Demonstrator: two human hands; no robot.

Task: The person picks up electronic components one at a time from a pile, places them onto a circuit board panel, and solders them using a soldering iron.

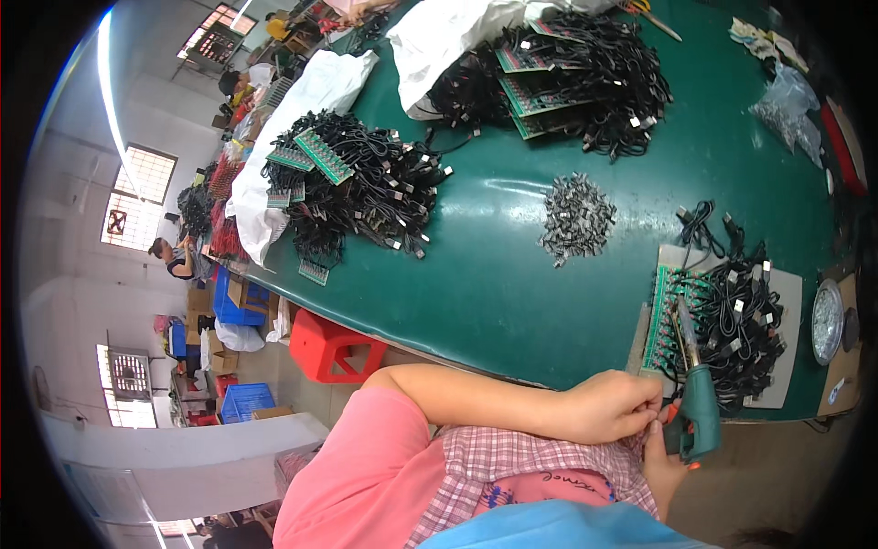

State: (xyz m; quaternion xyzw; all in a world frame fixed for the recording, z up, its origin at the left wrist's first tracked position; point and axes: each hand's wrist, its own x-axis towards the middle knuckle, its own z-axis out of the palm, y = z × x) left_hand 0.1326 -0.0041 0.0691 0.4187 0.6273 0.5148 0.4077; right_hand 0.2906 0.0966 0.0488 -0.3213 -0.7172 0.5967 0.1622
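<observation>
Left of the green tool (701, 410) sits dark clutter (577, 218).

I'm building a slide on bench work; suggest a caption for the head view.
Left hand and right hand close together beside a teal gun-shaped tool, near a circuit board and black cables.

A red plastic stool (314, 348) stands on the floor (318, 401). Left of it — a blue bin (234, 307), a whitish plastic bag (240, 337) and a blue crate (245, 403); farther left, a person (177, 263) and a gridded window (139, 194).
</observation>
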